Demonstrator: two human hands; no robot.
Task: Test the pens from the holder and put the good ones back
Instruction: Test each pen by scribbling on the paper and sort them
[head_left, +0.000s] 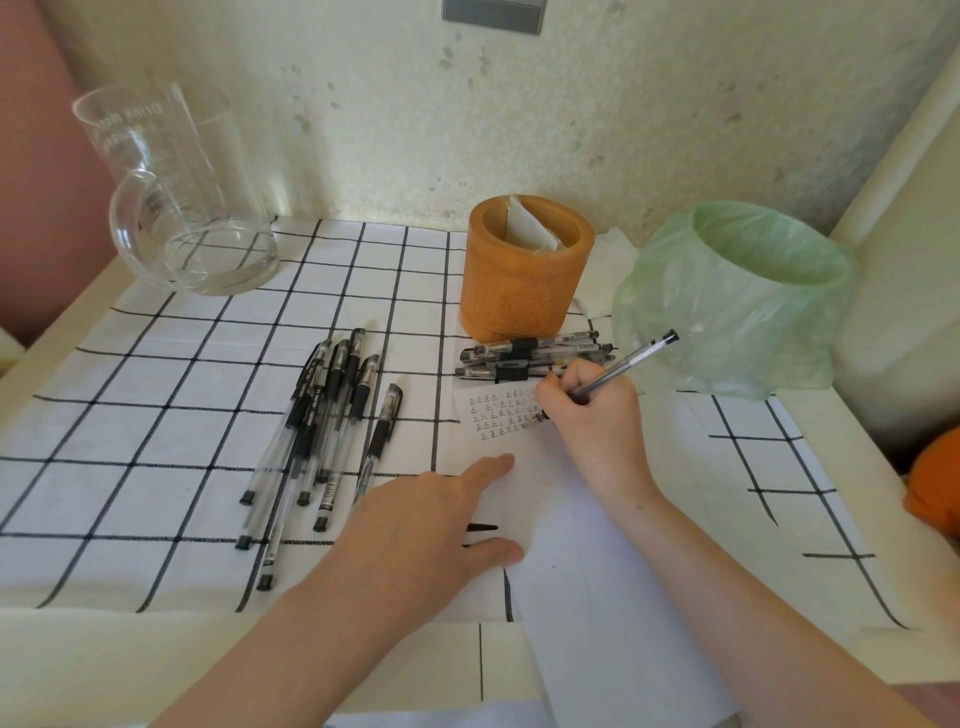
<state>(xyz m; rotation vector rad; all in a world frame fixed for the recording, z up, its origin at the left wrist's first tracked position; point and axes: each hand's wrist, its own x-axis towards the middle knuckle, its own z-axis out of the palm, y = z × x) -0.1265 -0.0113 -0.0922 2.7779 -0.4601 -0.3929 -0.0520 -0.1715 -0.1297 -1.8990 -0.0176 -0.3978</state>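
Pen (628, 361) was gripped by right hand (592, 421), tip on paper (597, 597); left hand (431, 519) was laid flat on it (fingers straight). Paper could be dragged if pressure eased.

White tablecloth (171, 384) w/ blk grid lines. Orange-brown holder (524, 280). Pale green bag (727, 322). Clear pens (332, 395) w/ blk grips & caps. White paper (597, 597) w/ blk marks. Clear glass jug (171, 208) w/ white lettering.

An orange-brown holder (524, 280) stands upright, upper centre. Clear pens (322, 431) lie heaped centre-left; a smaller pile (530, 356) lies just below it.
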